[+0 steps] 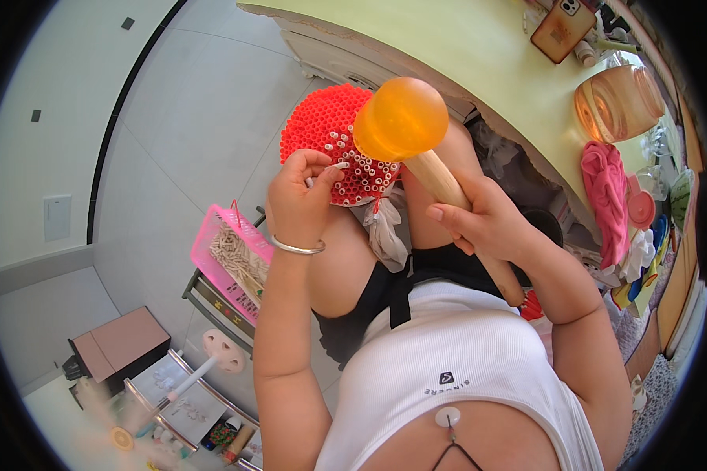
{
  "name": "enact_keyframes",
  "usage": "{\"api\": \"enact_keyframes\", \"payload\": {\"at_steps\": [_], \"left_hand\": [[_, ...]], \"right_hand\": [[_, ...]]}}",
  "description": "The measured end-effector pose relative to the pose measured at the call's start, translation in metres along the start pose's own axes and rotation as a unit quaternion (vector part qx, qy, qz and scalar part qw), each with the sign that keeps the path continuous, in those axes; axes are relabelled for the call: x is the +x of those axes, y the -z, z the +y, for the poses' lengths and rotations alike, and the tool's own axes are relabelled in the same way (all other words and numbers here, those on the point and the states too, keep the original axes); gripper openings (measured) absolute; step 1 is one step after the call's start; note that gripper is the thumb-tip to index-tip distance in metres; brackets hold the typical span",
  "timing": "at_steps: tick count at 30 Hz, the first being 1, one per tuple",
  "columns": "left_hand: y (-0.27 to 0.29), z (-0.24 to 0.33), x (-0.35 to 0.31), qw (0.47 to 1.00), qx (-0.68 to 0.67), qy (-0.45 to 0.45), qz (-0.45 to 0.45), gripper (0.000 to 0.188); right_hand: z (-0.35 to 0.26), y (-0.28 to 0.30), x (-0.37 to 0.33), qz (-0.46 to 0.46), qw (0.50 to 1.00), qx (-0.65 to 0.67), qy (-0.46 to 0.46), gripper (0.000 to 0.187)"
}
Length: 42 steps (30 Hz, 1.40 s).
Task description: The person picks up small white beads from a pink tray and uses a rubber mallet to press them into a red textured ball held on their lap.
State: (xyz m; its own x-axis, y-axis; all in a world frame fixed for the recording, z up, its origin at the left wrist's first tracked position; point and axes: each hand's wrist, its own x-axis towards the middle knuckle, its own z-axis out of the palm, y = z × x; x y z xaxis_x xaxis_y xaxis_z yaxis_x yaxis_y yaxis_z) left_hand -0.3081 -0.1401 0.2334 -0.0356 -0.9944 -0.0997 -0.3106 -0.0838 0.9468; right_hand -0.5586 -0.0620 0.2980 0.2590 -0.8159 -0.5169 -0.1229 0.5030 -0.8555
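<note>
A round bundle of red tubes rests by my knees, with small white rods standing in many of its openings on the near and right side. My left hand is closed at the bundle's left edge, pinching a short white rod between thumb and finger. My right hand grips the wooden handle of a mallet. Its translucent orange head hangs over the bundle's right part and hides some tubes. A crumpled whitish plastic bag dangles below the bundle.
A pink basket of loose white rods sits on a dark stand at my left. Ahead and right runs a yellow-green tabletop bearing a phone, an amber jar and a pink cloth. A wheeled shelf stands lower left.
</note>
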Motion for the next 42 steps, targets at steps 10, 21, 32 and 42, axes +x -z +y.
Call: {"api": "enact_keyframes", "payload": {"at_steps": [10, 21, 32, 42], "left_hand": [[0.000, -0.005, -0.005, 0.991, -0.111, 0.071, -0.005, 0.010], [-0.002, -0.003, -0.005, 0.993, -0.078, 0.088, 0.016, 0.011], [0.034, -0.022, 0.000, 0.997, 0.018, -0.060, 0.039, 0.011], [0.010, -0.010, 0.013, 0.918, 0.329, -0.219, 0.027, 0.004]], "right_hand": [[0.005, -0.012, 0.007, -0.005, 0.992, -0.124, 0.007, 0.037], [0.015, -0.030, 0.028, 0.111, 0.881, -0.377, 0.262, 0.036], [-0.014, -0.027, 0.014, 0.087, 0.974, -0.183, 0.099, 0.033], [0.000, -0.017, 0.006, 0.056, 0.994, -0.090, 0.015, 0.023]]}}
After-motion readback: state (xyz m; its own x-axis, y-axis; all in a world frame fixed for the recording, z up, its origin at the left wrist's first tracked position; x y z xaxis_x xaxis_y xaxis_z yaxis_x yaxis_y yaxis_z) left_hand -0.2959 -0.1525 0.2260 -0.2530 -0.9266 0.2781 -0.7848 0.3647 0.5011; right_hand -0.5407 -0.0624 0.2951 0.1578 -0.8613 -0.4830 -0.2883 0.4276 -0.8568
